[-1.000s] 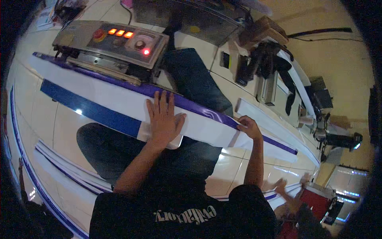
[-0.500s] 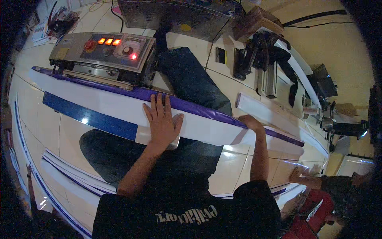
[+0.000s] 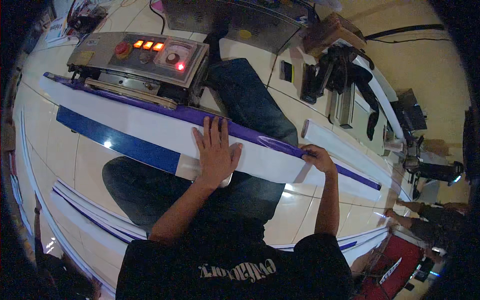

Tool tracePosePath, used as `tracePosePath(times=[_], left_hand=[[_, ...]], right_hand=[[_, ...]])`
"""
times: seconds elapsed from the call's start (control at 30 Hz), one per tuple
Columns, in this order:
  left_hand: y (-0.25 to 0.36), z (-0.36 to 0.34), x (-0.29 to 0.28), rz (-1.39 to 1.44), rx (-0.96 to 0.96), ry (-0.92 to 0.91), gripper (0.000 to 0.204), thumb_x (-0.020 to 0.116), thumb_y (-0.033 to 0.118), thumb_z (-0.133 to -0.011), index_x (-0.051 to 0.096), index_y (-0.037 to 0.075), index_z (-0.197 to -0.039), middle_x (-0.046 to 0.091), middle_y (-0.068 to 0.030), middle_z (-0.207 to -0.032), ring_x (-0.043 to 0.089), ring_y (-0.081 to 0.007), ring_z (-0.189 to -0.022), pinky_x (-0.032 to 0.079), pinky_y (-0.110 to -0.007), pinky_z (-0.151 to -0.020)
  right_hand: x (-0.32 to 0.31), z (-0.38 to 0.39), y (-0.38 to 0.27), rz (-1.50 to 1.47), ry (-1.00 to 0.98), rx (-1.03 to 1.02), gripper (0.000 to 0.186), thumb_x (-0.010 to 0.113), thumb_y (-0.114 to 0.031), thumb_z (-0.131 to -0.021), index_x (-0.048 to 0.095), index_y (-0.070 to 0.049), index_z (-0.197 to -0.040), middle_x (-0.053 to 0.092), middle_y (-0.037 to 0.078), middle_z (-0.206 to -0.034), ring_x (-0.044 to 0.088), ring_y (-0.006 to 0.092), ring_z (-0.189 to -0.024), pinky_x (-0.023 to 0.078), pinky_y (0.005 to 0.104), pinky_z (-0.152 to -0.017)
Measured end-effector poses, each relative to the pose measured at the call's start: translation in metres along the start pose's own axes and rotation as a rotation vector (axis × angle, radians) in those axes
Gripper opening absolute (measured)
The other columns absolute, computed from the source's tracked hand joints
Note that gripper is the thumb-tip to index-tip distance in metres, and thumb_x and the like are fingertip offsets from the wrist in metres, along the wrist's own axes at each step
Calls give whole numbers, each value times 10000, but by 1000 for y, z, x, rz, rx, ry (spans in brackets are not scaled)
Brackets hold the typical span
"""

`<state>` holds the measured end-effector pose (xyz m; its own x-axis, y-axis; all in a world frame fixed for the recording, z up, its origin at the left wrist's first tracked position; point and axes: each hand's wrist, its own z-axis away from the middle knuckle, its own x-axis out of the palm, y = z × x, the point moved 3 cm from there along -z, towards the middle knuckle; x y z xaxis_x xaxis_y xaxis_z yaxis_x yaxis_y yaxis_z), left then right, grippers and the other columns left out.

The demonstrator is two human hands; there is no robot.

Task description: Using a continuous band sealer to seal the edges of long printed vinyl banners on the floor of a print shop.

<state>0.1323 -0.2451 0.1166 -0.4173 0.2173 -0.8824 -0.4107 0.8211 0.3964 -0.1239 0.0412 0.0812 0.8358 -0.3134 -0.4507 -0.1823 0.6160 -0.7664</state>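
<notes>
A long white plastic sleeve (image 3: 165,129) with a purple strip along its far edge (image 3: 256,136) stretches across my lap. My left hand (image 3: 216,152) lies flat on it, fingers spread, their tips on the purple strip. Farther right, my right hand (image 3: 320,159) pinches the purple edge between thumb and fingers. Beyond the sleeve's left half stands a metal machine, seemingly a band sealer (image 3: 102,57), with lit orange switches, a red knob and a dial. The purple edge runs close along the machine's front. Under the sleeve's near side is a blue flat bar (image 3: 117,142).
More long white-and-purple pieces (image 3: 92,212) lie on the tiled floor at the near left. Another white length (image 3: 345,150) rests beyond my right hand. A metal cabinet (image 3: 235,25) and a cardboard box (image 3: 334,34) stand at the back. A co-worker's arms (image 3: 400,217) show at right.
The view has shifted slightly, moving the machine rightward in the picture. My right hand's fingers have gone from curled over the purple edge to a pinch. My left hand stays flat.
</notes>
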Motion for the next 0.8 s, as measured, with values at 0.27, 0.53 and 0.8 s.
tracePosePath(times=[0.27,0.53,0.8], left_hand=[[8,14,8,82,99,-67,639,563,380,-887,419,-7,-1375,325,-273,-1425,222,-455,-1383,78,-687,-1093],[6,16,5,158,147,-65,575,588,330,-876,469,23,-1348,346,-241,-1425,240,-429,-1388,104,-660,-1109],[6,16,4,172,148,-74,525,583,301,-879,492,37,-1324,367,-230,-1407,274,-416,-1373,118,-658,-1106]], right_hand=[[1,-4,-10,-7,6,53,195,717,-94,-850,686,-2,-1019,682,45,-982,604,117,-854,512,284,-783],[7,-18,-26,107,-31,80,179,746,-110,-827,692,1,-957,686,53,-912,584,106,-797,488,272,-728],[1,-10,-14,170,-23,-6,261,655,-237,-913,681,-1,-1022,694,68,-931,593,133,-820,497,315,-764]])
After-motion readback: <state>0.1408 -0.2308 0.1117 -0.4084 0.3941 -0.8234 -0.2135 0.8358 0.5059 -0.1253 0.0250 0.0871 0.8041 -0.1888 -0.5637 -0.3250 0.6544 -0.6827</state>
